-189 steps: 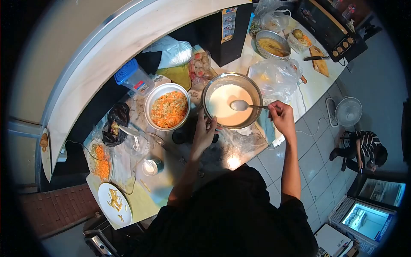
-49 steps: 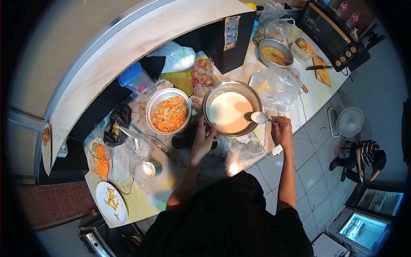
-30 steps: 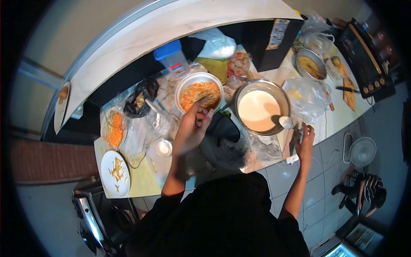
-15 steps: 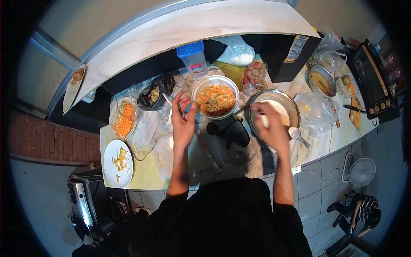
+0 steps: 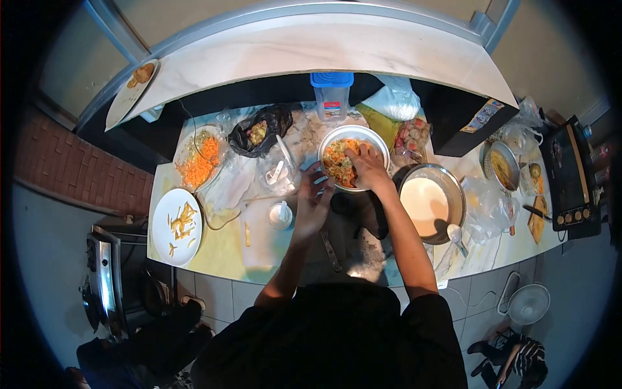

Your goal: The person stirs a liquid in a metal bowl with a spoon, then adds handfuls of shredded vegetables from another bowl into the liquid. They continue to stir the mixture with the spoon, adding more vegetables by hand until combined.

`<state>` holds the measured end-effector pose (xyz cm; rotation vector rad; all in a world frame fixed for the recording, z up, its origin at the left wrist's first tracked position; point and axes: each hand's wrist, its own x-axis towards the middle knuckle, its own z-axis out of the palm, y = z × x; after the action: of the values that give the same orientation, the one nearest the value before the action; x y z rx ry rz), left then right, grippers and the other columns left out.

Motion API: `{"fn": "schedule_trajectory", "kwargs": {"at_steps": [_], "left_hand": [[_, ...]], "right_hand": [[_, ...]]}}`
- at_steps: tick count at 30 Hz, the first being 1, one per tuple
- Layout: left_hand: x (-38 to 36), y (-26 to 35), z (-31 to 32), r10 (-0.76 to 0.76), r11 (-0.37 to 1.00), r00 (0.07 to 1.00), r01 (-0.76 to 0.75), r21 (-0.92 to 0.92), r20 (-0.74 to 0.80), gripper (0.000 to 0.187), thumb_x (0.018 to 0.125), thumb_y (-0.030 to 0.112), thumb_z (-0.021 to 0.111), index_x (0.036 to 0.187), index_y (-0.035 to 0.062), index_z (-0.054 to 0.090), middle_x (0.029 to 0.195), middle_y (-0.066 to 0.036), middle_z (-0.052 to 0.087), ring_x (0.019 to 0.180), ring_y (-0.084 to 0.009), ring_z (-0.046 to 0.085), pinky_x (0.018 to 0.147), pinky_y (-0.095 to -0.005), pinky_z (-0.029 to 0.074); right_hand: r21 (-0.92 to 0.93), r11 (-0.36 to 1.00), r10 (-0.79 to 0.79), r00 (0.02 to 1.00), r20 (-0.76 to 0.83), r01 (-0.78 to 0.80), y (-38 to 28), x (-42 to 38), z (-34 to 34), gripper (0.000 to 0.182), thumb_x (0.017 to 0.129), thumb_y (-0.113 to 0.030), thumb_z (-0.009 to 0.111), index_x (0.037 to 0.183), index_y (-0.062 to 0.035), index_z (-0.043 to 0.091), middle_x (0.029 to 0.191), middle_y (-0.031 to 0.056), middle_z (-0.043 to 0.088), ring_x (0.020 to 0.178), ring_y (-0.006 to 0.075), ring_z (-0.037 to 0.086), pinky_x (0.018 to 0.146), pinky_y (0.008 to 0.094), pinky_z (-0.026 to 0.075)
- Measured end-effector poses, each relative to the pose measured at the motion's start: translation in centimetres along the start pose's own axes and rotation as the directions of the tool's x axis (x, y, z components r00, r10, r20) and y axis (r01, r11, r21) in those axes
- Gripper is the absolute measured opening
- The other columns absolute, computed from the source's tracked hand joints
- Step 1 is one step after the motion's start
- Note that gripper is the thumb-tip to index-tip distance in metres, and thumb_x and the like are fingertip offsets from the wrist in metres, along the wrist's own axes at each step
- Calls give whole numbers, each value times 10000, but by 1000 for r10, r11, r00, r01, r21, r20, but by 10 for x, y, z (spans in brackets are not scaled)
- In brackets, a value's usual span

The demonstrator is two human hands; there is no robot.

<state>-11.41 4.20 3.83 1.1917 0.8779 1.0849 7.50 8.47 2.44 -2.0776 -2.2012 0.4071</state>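
A metal bowl [image 5: 387, 146] holds a mix of shredded carrot and other vegetables [image 5: 338, 162]. My right hand [image 5: 368, 167] reaches into it from the right, fingers spread and pointing down onto the mix. By the bowl's left rim is my left hand [image 5: 315, 200], slightly blurred, its fingers bent and apart. A steel pot [image 5: 461, 206] of pale, creamy batter [image 5: 424, 204] stands to the right of my right forearm. Below the bowl lies a dark object [image 5: 372, 217], partly covered by my right arm.
At the left are a plate of cut strips [image 5: 162, 223] and a bag of grated carrot [image 5: 197, 165]. A black bag [image 5: 275, 120], a blue-lidded container [image 5: 332, 97] and a small white cup [image 5: 280, 215] surround the work area. A ladle [image 5: 457, 238] rests against the pot; a toaster oven [image 5: 570, 181] stands far right.
My right hand has moved left from over the batter pot into the vegetable bowl. My left hand has come down beside the bowl's rim. The camera view has shifted.
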Motion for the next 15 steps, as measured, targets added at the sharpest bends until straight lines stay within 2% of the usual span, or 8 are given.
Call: {"fn": "schedule_trajectory", "kwargs": {"at_steps": [1, 3, 5, 8, 10, 11, 15], "left_hand": [[1, -3, 0, -4, 1000, 1000, 4, -6, -7, 533, 916, 25, 555, 1395, 76, 328, 1252, -116, 450, 1149, -207, 508, 942, -328, 460], [4, -8, 0, 3, 998, 1000, -2, -57, 17, 474, 931, 141, 610, 1346, 80, 388, 1175, -58, 484, 1059, -154, 523, 849, -264, 460], [4, -9, 3, -14, 999, 1000, 15, -53, 22, 462, 930, 127, 606, 1340, 78, 398, 1171, -57, 482, 1055, -152, 522, 851, -263, 462], [4, -13, 8, -41, 997, 999, 43, -65, 33, 446, 928, 98, 599, 1331, 72, 411, 1165, -55, 479, 1044, -149, 520, 856, -264, 466], [5, -16, 10, -50, 995, 998, 54, -85, 40, 441, 927, 82, 595, 1328, 69, 414, 1162, -54, 478, 1038, -148, 519, 859, -265, 469], [5, -17, 11, -49, 996, 998, 52, -75, 36, 444, 924, 69, 590, 1330, 67, 411, 1157, -54, 477, 1036, -146, 518, 862, -268, 472], [7, -21, 9, -30, 992, 998, 37, -124, 57, 453, 919, 46, 581, 1336, 63, 404, 1136, -54, 480, 1005, -140, 528, 870, -280, 481]], "right_hand": [[-14, 1000, -13, 1000, 20, 13, 1, 0, 2, 870, 604, -132, 775, 1384, -195, 395, 1334, 236, 418, 1257, 449, 393, 1064, 507, 301], [-17, 1000, -24, 1000, 14, 24, 2, -1, 5, 853, 617, -115, 765, 1381, -192, 395, 1327, 239, 420, 1243, 457, 406, 1060, 509, 308], [-18, 999, -29, 1000, 4, 29, 4, 0, 6, 836, 630, -98, 756, 1378, -188, 394, 1320, 242, 423, 1229, 464, 419, 1057, 511, 316], [86, 996, -23, 997, 67, 17, 5, 2, 11, 790, 658, -46, 723, 1371, -177, 409, 1361, 252, 395, 1202, 477, 439, 1050, 502, 342], [54, 998, -40, 996, -78, 44, 5, 5, 25, 675, 664, -30, 733, 1277, -158, 480, 1266, 238, 455, 1128, 456, 491, 934, 498, 452], [50, 998, -27, 991, -130, 34, 5, 7, 33, 638, 674, -11, 720, 1259, -145, 504, 1255, 245, 466, 1114, 461, 501, 912, 485, 470], [97, 993, -59, 996, -66, 65, 7, 6, 23, 632, 688, 20, 694, 1269, -131, 497, 1248, 248, 470, 1100, 460, 509, 917, 468, 470]]}}
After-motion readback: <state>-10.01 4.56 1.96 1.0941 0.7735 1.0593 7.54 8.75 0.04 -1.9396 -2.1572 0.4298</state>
